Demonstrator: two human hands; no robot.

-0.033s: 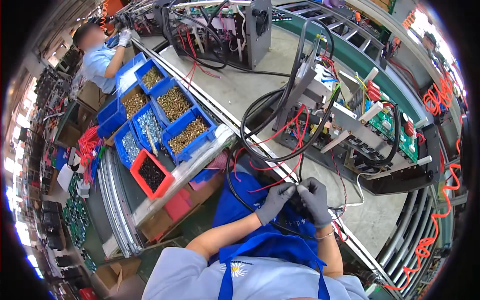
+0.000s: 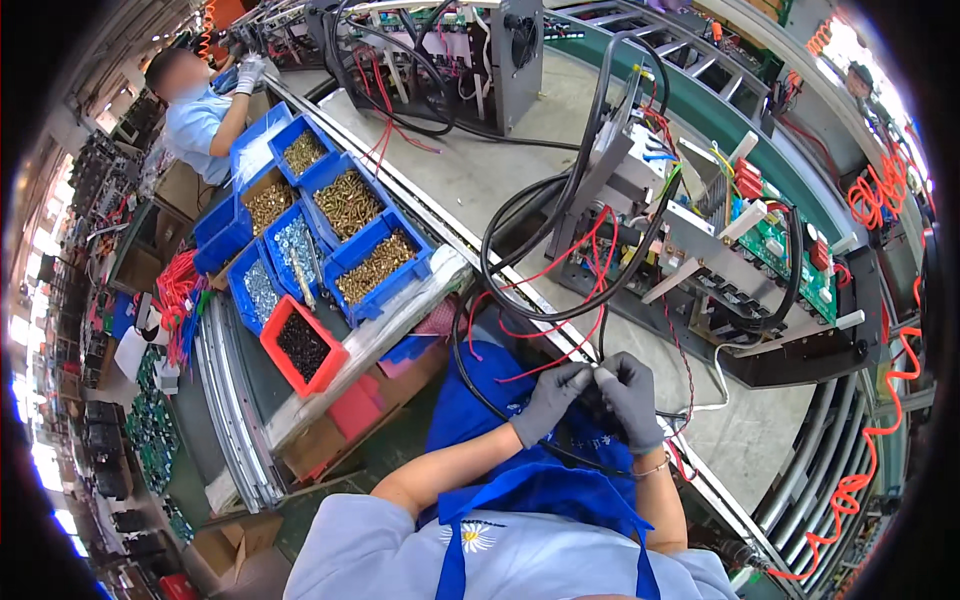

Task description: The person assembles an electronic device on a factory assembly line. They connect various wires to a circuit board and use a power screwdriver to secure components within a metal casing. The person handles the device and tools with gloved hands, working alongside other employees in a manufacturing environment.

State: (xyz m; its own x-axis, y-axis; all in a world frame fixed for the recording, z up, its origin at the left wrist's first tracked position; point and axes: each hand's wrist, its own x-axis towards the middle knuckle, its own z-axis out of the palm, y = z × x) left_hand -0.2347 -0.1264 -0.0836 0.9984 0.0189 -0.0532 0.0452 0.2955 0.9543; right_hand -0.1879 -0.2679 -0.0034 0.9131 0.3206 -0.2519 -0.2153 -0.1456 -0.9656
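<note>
My left hand [image 2: 550, 402] and my right hand [image 2: 628, 398], both in grey gloves, meet at the near edge of the bench. Thumbs and fingertips are pinched together over something small, mostly hidden by the gloves. A black cable [image 2: 602, 338] comes down to the fingertips from the open chassis [image 2: 690, 250]. That chassis carries a green circuit board [image 2: 810, 270], a metal heat sink and red loose wires [image 2: 560, 327]. Another black cable [image 2: 468, 375] loops in front of my blue apron and passes below the left hand.
Blue bins [image 2: 375, 270] of brass-coloured and silver screws stand left, beside a red bin [image 2: 303, 345] of black screws. A second chassis [image 2: 480, 70] sits farther along the bench. Orange coiled hoses [image 2: 850, 490] hang at right. A co-worker [image 2: 200, 115] is at far left.
</note>
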